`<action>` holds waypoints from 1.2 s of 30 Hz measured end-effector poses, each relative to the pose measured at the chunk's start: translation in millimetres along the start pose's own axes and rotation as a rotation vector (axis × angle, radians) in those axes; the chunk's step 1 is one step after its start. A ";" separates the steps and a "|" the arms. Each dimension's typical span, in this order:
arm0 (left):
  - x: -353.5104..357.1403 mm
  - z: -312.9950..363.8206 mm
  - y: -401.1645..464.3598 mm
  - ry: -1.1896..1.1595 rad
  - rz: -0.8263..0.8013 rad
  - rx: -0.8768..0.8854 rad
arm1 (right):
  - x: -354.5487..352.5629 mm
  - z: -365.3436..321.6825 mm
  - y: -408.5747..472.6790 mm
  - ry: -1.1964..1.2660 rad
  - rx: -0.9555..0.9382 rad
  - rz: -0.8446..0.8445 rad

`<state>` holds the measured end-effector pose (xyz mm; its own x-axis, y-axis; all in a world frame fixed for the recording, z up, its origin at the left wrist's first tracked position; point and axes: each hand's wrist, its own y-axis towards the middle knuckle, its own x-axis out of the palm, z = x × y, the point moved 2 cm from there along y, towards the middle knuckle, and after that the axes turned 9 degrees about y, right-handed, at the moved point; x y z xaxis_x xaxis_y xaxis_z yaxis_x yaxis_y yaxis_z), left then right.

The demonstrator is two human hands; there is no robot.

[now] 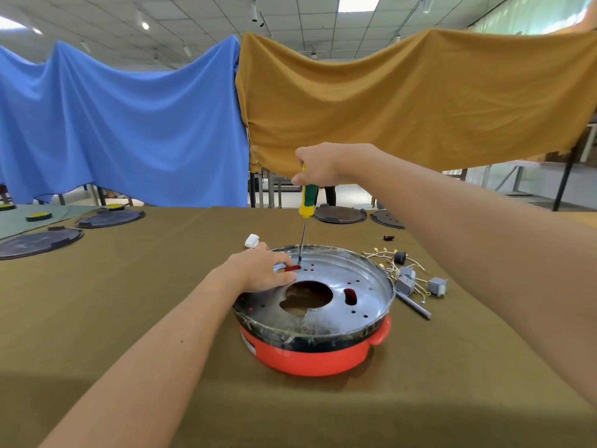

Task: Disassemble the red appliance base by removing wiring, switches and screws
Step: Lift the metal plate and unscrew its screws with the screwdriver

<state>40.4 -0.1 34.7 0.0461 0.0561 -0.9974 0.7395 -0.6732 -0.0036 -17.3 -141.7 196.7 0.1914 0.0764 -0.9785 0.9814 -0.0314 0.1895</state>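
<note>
Right hand (318, 166) is gripping the screwdriver (307, 202) w/ curled fingers, tip standing on the red base (310, 354) plate mid-table, left hand (263, 270) pressing flat beside it (fingers straight, holding nothing), so a slipping tip is risking a jab.

Head camera, close, faces forward-down over table (129, 318).

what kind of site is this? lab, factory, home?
Likely a big workshop or factory hall set up as a teardown station: grid ceiling with strip lights, cloth-covered table screened by hung sheets, and more dark round plates laid out beside the red appliance base.
</note>
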 end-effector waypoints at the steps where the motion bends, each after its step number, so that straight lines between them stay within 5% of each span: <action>1: 0.1 0.0 -0.2 -0.002 -0.002 -0.002 | -1.1 1.3 -0.8 0.080 -0.024 -0.034; 9: -0.7 0.3 -1.1 -0.008 0.003 0.005 | -5.1 5.7 -6.5 0.303 -0.062 -0.087; 15: 0.0 0.5 -0.7 -0.003 0.001 -0.001 | 1.5 8.9 -1.4 -0.082 0.039 0.050; 27: -0.3 -0.3 -0.6 0.003 0.002 0.000 | -5.2 4.2 -7.9 0.299 -0.105 -0.038; 32: 0.4 -1.1 -0.2 0.005 0.003 0.000 | 1.6 4.0 -4.8 -0.101 0.013 0.028; 36: 0.7 -1.9 0.5 0.007 0.003 0.003 | -0.5 1.9 -2.8 0.017 -0.052 0.011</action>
<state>42.0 1.1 34.2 0.0531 0.0589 -0.9969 0.7376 -0.6753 -0.0006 -20.2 -143.5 196.6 0.2024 0.0929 -0.9749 0.9786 0.0194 0.2050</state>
